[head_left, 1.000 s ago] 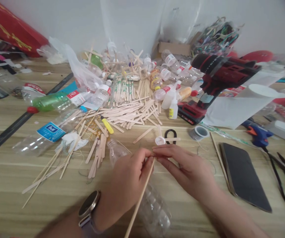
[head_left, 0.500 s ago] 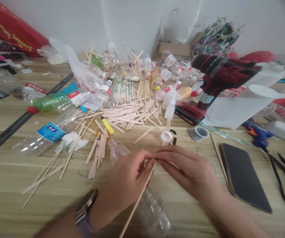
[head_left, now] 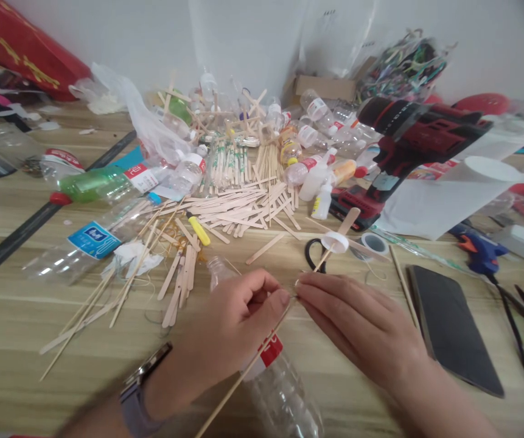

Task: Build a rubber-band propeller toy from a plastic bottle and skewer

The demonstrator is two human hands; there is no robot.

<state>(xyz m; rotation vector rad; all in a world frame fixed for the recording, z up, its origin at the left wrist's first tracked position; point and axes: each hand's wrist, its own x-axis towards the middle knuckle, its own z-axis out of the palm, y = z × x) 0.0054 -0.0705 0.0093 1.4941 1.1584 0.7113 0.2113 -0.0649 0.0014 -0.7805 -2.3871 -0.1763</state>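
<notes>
A thin bamboo skewer (head_left: 229, 389) runs slantwise between my hands. Its far end carries a white bottle cap (head_left: 335, 242) with crossed wooden craft sticks (head_left: 349, 220). My left hand (head_left: 248, 322) is closed, thumb against the skewer. My right hand (head_left: 357, 322) has its fingers pressed together around the skewer, below the cap; its grip is partly hidden. A small gap shows between the two hands' fingertips, with what may be a fine thread there. Beneath my hands lies a clear plastic bottle (head_left: 284, 395) with a red and white label.
Loose craft sticks (head_left: 234, 210) and several bottles fill the back. A red and black drill (head_left: 398, 146) stands at right, near a phone (head_left: 453, 328), a blue glue gun (head_left: 478, 246) and a tape roll (head_left: 375, 244). Black-handled scissors (head_left: 315, 252) lie behind my right hand.
The capped end of the skewer has swung right and the cap has tilted. My fingertips have moved slightly apart. More of the bottle's red label shows beneath them.
</notes>
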